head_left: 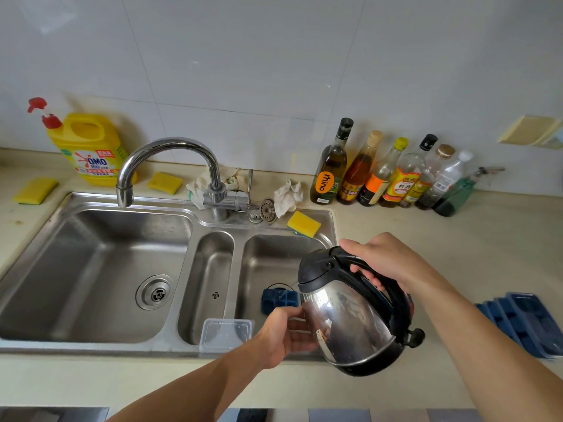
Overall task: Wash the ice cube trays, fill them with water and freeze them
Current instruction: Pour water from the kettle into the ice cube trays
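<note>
Tray [278, 298], blue, lies low in the right basin of the sink [268, 257], its right part hidden behind the kettle [350, 318]. My left grip [283, 333] pinches the tray's near edge, thumb on top and fingers curled underneath. My right grip [387, 260] is wrapped round the kettle's black handle and holds it tilted, spout down and to the left, just over the tray. A thin line runs from the spout to the tray; I cannot tell for sure that it is water. More blue trays [524, 321] lie stacked on the table [457, 245] to my right, well apart from the sink. A clear box [225, 333] sits on the sink's front rim, just left of my left wrist. The tap [170, 147] points over the big left basin. A yellow sponge [303, 223] rests on the sink's back right corner, bottles [377, 175] stand in a row by the wall, and a yellow jug [88, 147] stands at the far left
</note>
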